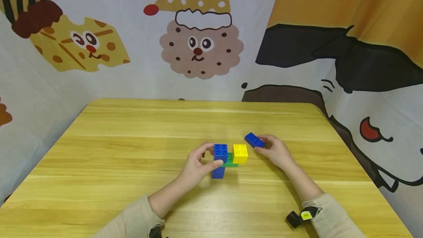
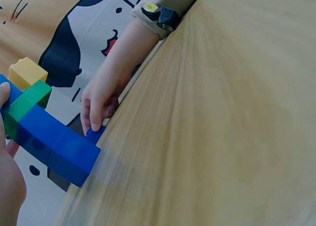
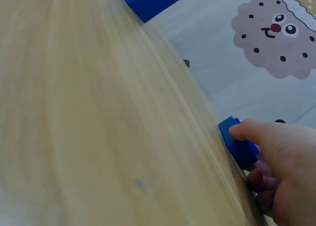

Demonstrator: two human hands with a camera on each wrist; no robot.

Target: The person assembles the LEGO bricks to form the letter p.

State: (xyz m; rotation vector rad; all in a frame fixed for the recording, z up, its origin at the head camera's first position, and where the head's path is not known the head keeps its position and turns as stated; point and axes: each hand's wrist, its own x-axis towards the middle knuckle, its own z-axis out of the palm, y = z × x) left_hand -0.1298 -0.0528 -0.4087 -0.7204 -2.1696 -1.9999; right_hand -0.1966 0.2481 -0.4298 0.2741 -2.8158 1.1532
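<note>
In the head view my left hand (image 1: 196, 162) grips a small stack of toy building blocks, thumb on the near side and fingers behind. At its top left is a blue block (image 1: 220, 150), with a yellow block (image 1: 240, 153) to its right. Both sit on a green block (image 1: 230, 165). Under the green one, a blue column (image 2: 57, 142) of two blocks reaches down in the left wrist view. To the right, my right hand (image 1: 277, 153) pinches a separate blue brick (image 1: 253, 140) by one end, its studs showing. The brick is apart from the stack.
A wood-grain table (image 1: 132, 131) lies under both hands. Behind it hangs a pale curtain (image 1: 138, 83) printed with cartoon figures. A black wrist device (image 1: 302, 216) is strapped over the right sleeve (image 1: 333, 216).
</note>
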